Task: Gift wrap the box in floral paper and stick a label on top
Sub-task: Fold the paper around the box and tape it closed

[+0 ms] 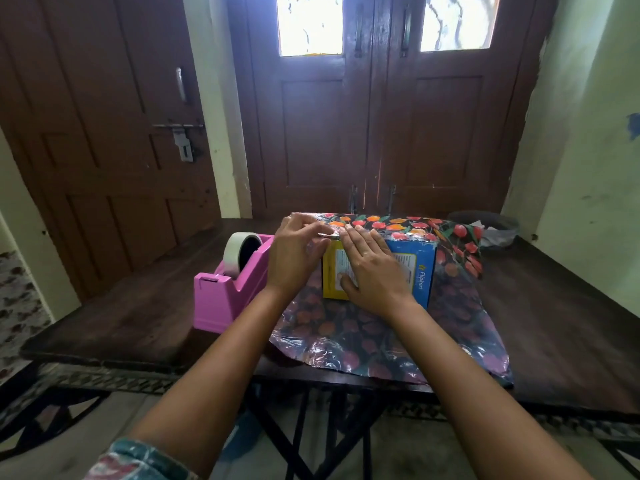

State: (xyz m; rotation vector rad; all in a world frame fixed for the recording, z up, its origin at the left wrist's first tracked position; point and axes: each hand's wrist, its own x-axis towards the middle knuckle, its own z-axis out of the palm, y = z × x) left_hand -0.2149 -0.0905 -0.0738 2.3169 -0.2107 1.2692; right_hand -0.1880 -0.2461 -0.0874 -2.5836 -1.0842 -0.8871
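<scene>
A yellow and blue cardboard box [417, 271] stands on a sheet of dark floral paper [381, 341] spread over the table. The far part of the paper is folded up over the box's top. My right hand [372, 268] lies flat on the box, fingers straight, pressing the paper's edge against the top. My left hand [294, 252] is at the box's left top corner, its fingers curled around the paper's edge there. No label is in view.
A pink tape dispenser [228, 289] with a roll of clear tape stands just left of the box, close to my left wrist. A dark bowl [491, 226] with scraps sits at the table's far right. The dark wooden table [571, 323] ends before brown doors.
</scene>
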